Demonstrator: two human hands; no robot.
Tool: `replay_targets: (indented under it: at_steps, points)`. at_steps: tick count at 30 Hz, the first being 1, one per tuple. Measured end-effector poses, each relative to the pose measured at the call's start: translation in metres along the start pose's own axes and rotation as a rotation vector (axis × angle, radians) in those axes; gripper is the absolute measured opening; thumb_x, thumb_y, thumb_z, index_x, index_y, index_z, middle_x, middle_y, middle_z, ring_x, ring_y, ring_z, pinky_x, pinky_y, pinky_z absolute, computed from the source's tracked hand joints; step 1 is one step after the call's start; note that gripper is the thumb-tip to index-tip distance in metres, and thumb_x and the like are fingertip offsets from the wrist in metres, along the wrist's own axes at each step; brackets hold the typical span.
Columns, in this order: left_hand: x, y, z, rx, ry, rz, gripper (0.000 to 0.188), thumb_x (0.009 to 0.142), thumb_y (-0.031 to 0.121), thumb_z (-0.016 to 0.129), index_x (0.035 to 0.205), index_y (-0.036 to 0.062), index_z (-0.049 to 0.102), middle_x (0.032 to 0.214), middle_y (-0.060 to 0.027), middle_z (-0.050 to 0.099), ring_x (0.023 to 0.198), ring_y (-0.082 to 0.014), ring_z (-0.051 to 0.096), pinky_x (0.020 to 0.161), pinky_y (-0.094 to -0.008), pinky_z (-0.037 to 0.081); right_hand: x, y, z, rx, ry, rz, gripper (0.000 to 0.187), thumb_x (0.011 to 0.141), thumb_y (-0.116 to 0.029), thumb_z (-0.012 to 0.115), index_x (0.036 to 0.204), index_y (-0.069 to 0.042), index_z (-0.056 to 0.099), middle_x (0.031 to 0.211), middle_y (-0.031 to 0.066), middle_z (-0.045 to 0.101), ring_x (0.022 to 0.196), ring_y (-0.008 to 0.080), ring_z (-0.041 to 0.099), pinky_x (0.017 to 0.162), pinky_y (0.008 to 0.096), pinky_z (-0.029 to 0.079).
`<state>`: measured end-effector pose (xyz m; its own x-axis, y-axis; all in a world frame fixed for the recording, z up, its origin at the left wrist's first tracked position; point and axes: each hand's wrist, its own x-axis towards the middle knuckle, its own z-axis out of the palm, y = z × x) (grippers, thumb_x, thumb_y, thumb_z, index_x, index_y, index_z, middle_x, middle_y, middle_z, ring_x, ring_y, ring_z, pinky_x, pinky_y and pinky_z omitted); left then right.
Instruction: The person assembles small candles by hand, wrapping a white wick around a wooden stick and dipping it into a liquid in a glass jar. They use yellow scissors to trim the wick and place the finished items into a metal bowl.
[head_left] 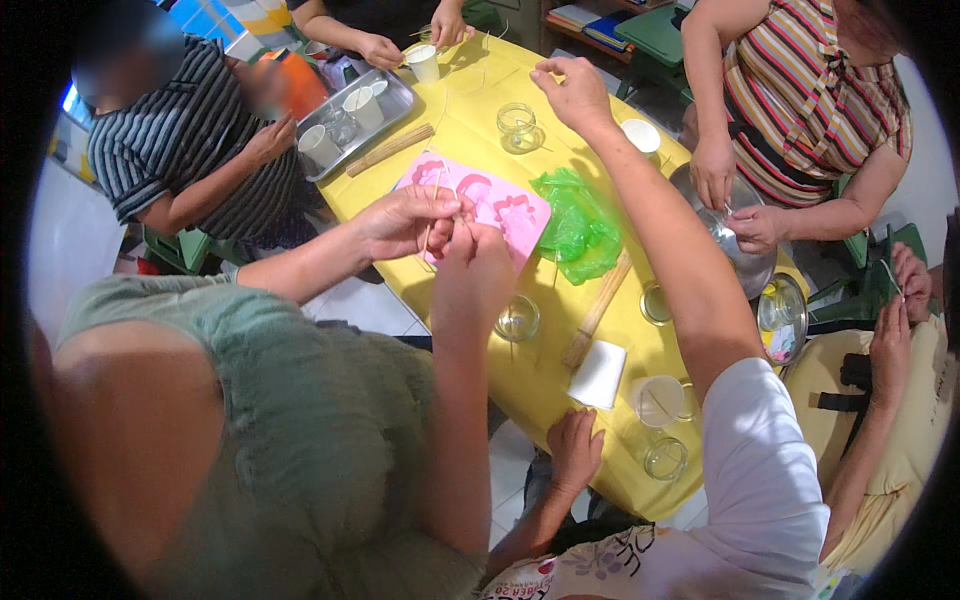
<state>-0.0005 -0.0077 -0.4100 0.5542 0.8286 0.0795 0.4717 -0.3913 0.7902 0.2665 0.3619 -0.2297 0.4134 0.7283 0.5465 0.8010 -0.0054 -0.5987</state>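
Listed from the near edge outward: right hand (pixel 478 262), fingers curled and drawn together at the tips; whether anything is gripped in it cannot be told. Left hand (pixel 408 222), set against it, thumb and fingers pinched together; a thin tan strip (pixel 428 236) is held there, upright, above the near side of a pink tray (pixel 527 222) with moulded shapes. Just beside the right hand, a glass jar (pixel 517 319) is stood on the yellow tablecloth (pixel 462 128). To the right, a bundle of thin sticks (pixel 600 308) is laid slantwise, its near end close to a white cup (pixel 598 374); a green plastic bag (pixel 578 228) is left crumpled by the tray's right edge. Across these, a co-worker's bare forearm (pixel 660 220) is extended. Farther right, a metal bowl (pixel 757 262) is placed before a person in a striped top (pixel 780 90). Beyond the pink tray, a second glass jar (pixel 517 128) is stood. At the far left, white cups (pixel 318 147) are kept in a metal tray (pixel 402 103).
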Motion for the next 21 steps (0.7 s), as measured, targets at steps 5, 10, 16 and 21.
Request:
replay_targets:
  at_steps: [5, 10, 16, 21]
  points:
    - [0.008, 0.000, -0.002, 0.018, 0.019, 0.036, 0.046, 0.077, 0.016, 0.064, 0.119, 0.0045, 0.049, 0.116, -0.0148, 0.052, 0.112, -0.0356, 0.045, 0.096, -0.0481, 0.031, -0.042, -0.028, -0.079, 0.241, 0.039, -0.053, 0.028, 0.079, -0.031, 0.065, 0.094, -0.009, 0.070, 0.088, 0.0139, 0.061, 0.073, 0.0240, 0.060, 0.071, 0.0350, 0.048]
    - [0.003, -0.002, 0.005, 0.060, 0.108, 0.053, 0.043, 0.077, 0.013, 0.062, 0.117, 0.0030, 0.049, 0.116, -0.0166, 0.052, 0.111, -0.0368, 0.045, 0.096, -0.0479, 0.031, -0.122, -0.066, -0.162, 0.411, -0.018, -0.019, 0.023, 0.083, -0.022, 0.064, 0.096, -0.004, 0.068, 0.093, 0.0111, 0.062, 0.074, 0.0170, 0.061, 0.069, 0.0282, 0.048]
    - [0.009, 0.007, -0.002, 0.060, 0.144, 0.080, 0.037, 0.079, 0.010, 0.059, 0.114, 0.0018, 0.051, 0.116, -0.0179, 0.052, 0.110, -0.0370, 0.046, 0.095, -0.0477, 0.032, -0.243, -0.069, -0.240, 0.400, -0.020, 0.100, 0.016, 0.084, -0.009, 0.063, 0.096, 0.001, 0.066, 0.095, 0.0089, 0.062, 0.079, 0.0136, 0.059, 0.071, 0.0247, 0.047]
    - [0.002, -0.001, 0.005, -0.077, 0.274, 0.131, 0.023, 0.082, 0.006, 0.056, 0.104, -0.0001, 0.056, 0.110, -0.0198, 0.055, 0.105, -0.0377, 0.049, 0.093, -0.0456, 0.037, -0.356, -0.047, -0.278, 0.411, -0.102, 0.337, 0.013, 0.085, -0.006, 0.062, 0.095, 0.001, 0.066, 0.090, 0.0093, 0.062, 0.077, 0.0125, 0.057, 0.070, 0.0232, 0.046]
